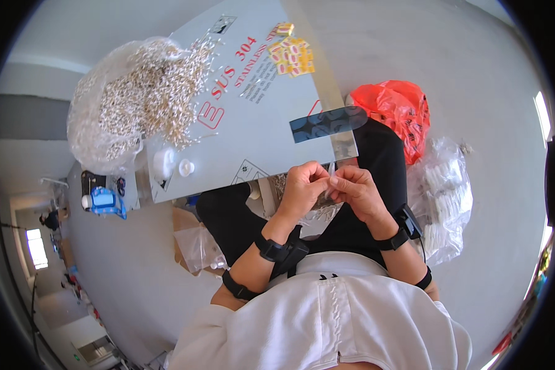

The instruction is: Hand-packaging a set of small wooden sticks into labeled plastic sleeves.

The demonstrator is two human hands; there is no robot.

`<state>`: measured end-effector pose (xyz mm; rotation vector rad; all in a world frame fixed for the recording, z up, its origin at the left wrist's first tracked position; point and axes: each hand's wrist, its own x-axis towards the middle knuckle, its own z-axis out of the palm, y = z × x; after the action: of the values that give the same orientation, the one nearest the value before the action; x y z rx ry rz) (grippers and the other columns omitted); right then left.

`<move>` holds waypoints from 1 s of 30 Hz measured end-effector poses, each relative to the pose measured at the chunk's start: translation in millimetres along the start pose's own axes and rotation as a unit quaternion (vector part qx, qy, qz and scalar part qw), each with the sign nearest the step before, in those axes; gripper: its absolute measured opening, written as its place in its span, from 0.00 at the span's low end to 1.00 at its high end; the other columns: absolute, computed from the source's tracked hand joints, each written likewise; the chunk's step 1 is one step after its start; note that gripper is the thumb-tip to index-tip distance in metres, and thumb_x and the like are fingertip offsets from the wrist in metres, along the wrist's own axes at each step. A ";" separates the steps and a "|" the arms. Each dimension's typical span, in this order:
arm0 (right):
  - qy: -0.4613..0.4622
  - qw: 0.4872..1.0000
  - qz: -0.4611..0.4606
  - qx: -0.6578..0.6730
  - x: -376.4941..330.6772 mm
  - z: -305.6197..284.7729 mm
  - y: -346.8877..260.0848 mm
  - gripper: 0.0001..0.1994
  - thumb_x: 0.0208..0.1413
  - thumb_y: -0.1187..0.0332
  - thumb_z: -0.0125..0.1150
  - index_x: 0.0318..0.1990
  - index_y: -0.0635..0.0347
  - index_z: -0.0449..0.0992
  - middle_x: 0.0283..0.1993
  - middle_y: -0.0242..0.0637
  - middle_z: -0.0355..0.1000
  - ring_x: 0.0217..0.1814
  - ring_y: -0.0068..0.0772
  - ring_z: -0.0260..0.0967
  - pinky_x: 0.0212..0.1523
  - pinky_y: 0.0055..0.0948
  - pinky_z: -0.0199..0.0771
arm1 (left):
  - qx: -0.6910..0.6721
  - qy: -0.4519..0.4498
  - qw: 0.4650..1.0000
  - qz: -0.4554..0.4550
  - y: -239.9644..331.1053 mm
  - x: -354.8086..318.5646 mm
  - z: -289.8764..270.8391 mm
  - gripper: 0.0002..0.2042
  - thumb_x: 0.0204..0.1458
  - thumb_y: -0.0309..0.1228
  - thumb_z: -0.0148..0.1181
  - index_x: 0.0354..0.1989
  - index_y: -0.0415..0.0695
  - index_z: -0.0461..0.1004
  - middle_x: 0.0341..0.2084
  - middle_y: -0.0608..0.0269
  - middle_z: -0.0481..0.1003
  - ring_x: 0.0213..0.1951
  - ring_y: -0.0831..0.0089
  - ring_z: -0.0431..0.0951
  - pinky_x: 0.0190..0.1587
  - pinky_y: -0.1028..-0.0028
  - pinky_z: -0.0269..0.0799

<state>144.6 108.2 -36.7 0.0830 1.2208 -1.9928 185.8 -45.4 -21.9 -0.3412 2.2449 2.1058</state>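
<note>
Over my lap, just off the front edge of the table [277, 151], both hands meet with fingers pinched. Between them is a small, narrow, whitish translucent piece [332, 168]; its kind is too small to make out. My left hand [302, 190] grips it from one side with thumb and forefinger. My right hand [356, 190] pinches it from the other. Below the hands, between my knees, sits an open box [267, 196] partly hidden by them, with thin sticks inside. A dark patterned strip [327, 124] lies across the table corner beyond my right hand.
Many cotton swabs [166, 92] spill from a clear bag [80, 123] at the table's left. Two white round pieces [186, 167] stand near its front-left corner. Small yellow packets [293, 58] lie at the far edge. On the right are a red bag [401, 111] and a clear bag [444, 197].
</note>
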 end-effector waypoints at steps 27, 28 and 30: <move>0.108 0.913 -0.250 -0.303 16.7 -13.3 -1.2 0.06 0.47 0.73 0.58 0.23 0.65 0.70 0.19 0.37 0.68 0.19 0.34 0.66 0.21 0.28 0.64 | 0.173 0.080 0.973 0.128 -4.2 29.5 14.9 0.04 0.47 0.17 0.54 0.30 0.40 0.70 0.19 0.61 0.70 0.20 0.70 0.70 0.23 0.72 0.67; 0.105 0.846 -0.319 -0.414 16.4 -11.5 -3.8 0.06 0.45 0.74 0.58 0.23 0.65 0.69 0.19 0.42 0.67 0.19 0.43 0.66 0.22 0.33 0.65 | 0.244 0.060 0.944 0.214 1.1 35.1 18.2 0.07 0.46 0.17 0.54 0.32 0.40 0.69 0.21 0.58 0.70 0.22 0.64 0.71 0.25 0.70 0.68; 0.119 0.834 -0.325 -0.430 13.4 -9.2 -7.1 0.05 0.44 0.76 0.58 0.23 0.65 0.68 0.20 0.46 0.66 0.21 0.49 0.66 0.23 0.35 0.66 | 0.332 0.024 0.892 0.306 7.8 40.3 20.7 0.09 0.42 0.16 0.55 0.33 0.39 0.69 0.24 0.54 0.71 0.26 0.54 0.73 0.30 0.66 0.71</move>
<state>127.7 109.2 -42.2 -0.6286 2.4549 -1.7620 142.7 -29.7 -23.1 0.4057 3.2010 1.3075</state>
